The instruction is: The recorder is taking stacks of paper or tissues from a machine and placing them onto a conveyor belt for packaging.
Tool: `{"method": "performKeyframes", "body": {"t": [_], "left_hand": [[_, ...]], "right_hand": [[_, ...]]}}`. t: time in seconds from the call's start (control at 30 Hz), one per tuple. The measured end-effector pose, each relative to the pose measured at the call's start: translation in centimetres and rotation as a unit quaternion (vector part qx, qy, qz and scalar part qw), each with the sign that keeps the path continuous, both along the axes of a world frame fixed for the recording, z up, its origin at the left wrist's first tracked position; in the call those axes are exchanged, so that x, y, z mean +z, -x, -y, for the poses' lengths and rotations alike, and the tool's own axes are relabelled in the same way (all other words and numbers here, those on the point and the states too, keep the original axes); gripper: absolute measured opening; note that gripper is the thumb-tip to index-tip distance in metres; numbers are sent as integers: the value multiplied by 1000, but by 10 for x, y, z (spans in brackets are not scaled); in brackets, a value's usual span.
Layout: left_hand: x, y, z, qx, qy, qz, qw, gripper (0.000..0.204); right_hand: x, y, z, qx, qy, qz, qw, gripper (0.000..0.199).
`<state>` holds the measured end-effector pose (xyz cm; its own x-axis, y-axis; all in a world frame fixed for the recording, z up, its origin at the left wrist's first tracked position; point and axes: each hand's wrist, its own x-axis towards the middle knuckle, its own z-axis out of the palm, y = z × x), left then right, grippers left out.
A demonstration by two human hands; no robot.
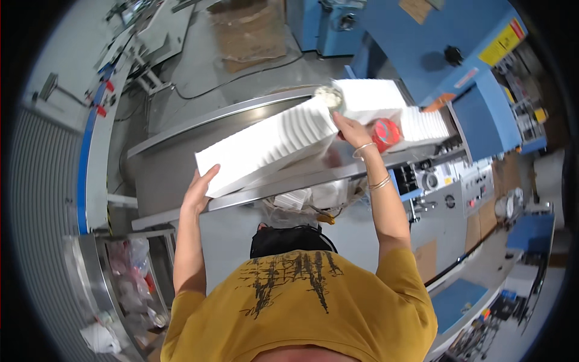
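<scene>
A long stack of white paper-like pieces [265, 145], ridged along its side, spans the space between my hands above a metal trough [158, 181]. My left hand [199, 188] grips its near-left end, thumb on top. At the far-right end, my right hand [351, 130] presses against it, fingers partly hidden behind the end. A round clear item with pale contents [329, 96] stands just beyond that end. Beside my right wrist is a round red item [386, 134], perhaps a tape roll. More white stacks [373, 99] lie in the trough to the right.
A blue machine [410, 45] rises at the far right, with a grey control panel [446, 199] nearer me. Below the trough sits a bag of white pieces [294, 199]. A metal shelf holding plastic bags [132, 271] stands at lower left. Cardboard [250, 36] lies on the far floor.
</scene>
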<state>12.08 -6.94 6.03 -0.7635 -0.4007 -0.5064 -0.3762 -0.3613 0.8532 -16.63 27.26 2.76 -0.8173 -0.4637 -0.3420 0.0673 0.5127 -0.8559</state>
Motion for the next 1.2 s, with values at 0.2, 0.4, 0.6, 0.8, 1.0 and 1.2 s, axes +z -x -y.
{"method": "performKeyframes", "body": {"t": [0.2,0.4,0.6,0.8,1.0,1.2], "left_hand": [[3,0,8,-59,66,4,996,99],[-13,-16,65,-88,58,21,994,103],[-20,-25,112,-78,13,78,994,108],[-6,-7,85,-118,39,5,992,66],[-4,-41,69,-31,82,-159,983,64],[3,-86,83,71,310,-177,932,113]], "right_hand": [[20,-32,32,14,39,54,998,80],[18,-52,36,40,100,228,968,92],[-5,-39,77,24,-4,181,983,97],[26,-87,139,80,-74,122,987,105],[28,-122,151,45,48,66,996,83],[63,-151,171,54,133,-39,989,65]]}}
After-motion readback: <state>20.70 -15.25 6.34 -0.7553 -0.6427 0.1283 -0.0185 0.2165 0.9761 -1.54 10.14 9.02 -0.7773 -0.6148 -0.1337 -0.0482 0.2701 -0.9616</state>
